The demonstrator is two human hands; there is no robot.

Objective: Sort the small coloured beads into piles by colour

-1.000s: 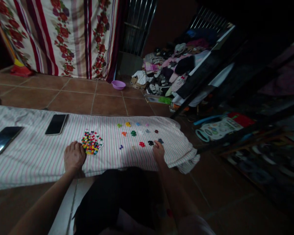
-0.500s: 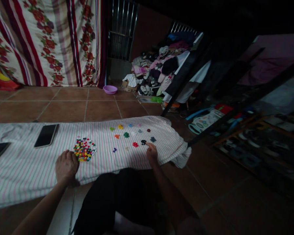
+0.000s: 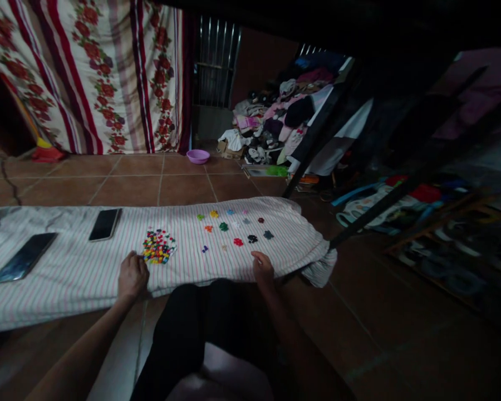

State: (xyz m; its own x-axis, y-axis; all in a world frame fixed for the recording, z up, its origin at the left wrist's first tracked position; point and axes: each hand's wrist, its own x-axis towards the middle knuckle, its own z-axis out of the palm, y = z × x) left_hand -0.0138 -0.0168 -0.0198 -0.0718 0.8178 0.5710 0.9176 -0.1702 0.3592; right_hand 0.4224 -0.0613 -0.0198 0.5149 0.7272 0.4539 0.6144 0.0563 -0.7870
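Many multicoloured pieces [image 3: 158, 248], heaped left | left hand [image 3: 133, 275] – curled, beside them | right hand [image 3: 263, 267] – curled, right | grips: can't tell

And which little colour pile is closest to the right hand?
The black pile, just beyond the right hand; the red pile and dark grey pile beside it are farther.
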